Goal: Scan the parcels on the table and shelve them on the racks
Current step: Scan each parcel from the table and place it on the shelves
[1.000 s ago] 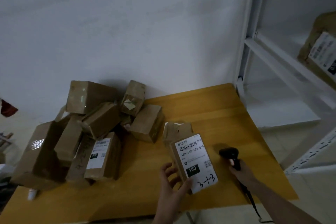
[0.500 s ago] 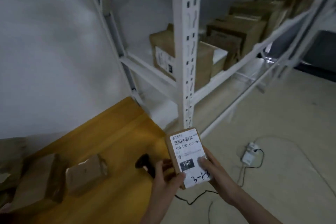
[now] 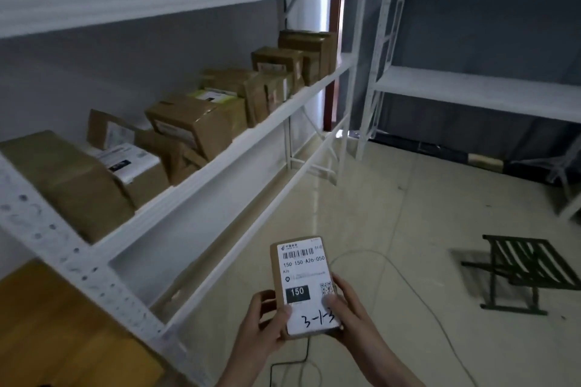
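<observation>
A person carries a small parcel (image 3: 303, 286) in both hands beside the white rack (image 3: 201, 173), above the floor and clear of the worktop (image 3: 53, 330). The left hand (image 3: 267, 320) has its grip around the near left edge, thumb on the label; the right hand (image 3: 345, 314) clasps the right side. The parcel could be shelved in the wrong spot if the handwritten "3-1-3" is misread, or nudge the crowded boxes (image 3: 195, 122) already on the shelf. It is a flat brown carton faced with a white barcode label reading "150".
</observation>
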A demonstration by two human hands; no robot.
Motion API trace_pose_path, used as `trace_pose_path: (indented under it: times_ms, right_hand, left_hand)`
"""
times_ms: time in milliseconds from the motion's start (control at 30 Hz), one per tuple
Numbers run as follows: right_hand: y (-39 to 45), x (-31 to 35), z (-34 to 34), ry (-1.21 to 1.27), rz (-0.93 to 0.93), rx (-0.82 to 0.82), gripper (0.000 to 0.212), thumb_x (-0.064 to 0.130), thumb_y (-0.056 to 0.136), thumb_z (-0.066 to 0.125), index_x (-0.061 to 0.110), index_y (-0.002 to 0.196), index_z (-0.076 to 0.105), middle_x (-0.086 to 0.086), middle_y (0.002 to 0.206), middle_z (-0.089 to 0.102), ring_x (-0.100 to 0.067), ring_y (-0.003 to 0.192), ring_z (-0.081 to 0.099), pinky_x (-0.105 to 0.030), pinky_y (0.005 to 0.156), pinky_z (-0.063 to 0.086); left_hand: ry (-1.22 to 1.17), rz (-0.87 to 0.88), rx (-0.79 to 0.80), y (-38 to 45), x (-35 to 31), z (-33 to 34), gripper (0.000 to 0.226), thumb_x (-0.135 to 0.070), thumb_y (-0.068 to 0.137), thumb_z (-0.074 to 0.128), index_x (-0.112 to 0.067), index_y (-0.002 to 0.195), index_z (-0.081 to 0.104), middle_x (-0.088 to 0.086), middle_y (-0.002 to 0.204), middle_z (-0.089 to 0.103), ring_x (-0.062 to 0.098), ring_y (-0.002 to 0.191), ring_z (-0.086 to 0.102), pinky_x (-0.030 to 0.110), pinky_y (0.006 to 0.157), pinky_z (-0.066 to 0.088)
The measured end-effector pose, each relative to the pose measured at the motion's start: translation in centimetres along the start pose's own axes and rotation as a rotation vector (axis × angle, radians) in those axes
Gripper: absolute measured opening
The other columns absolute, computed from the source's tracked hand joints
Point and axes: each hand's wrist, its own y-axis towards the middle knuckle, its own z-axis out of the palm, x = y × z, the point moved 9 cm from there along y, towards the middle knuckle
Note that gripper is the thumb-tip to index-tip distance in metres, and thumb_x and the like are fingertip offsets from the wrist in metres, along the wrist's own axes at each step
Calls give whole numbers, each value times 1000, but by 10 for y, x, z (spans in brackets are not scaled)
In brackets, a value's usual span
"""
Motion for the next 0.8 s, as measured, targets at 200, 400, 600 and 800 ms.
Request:
trace_pose_path:
  times_ms: [200, 400, 600, 800]
  right_hand:
    - [10, 61, -113, -21, -59, -58, 74, 45, 64, 71, 33, 132, 45, -5, 116, 68, -23, 104, 66, -43, 92, 53]
    - [45, 109, -184, 3, -114, -142, 48, 28, 85, 64, 32, 130, 48, -1, 114, 70, -22, 103, 67, -40, 87, 55]
    - [114, 167, -240, 10, -154, -181, 34, 19, 94, 54, 33, 124, 52, 3, 107, 73, -17, 96, 70, -35, 79, 56]
    - [236, 247, -278, -26, -204, -155, 38, 21, 95, 53, 30, 132, 47, 2, 112, 71, -19, 102, 68, -34, 80, 54]
  left_hand:
    - [66, 74, 73, 37, -35, 121, 13, -18, 93, 59, -17, 106, 57, 4, 106, 67, 3, 76, 70, 22, 59, 56]
    - [145, 143, 142, 88, -77, 198, 17, -26, 93, 59, -19, 108, 57, 2, 109, 66, 5, 83, 70, 27, 67, 58]
    - [143, 164, 167, 175, -117, 257, 19, -27, 93, 59, -19, 110, 57, 4, 110, 66, 11, 94, 67, 26, 66, 57]
    - [91, 213, 167, 297, -187, 299, 19, -26, 94, 58, -18, 111, 56, 2, 109, 66, 5, 90, 67, 21, 62, 55]
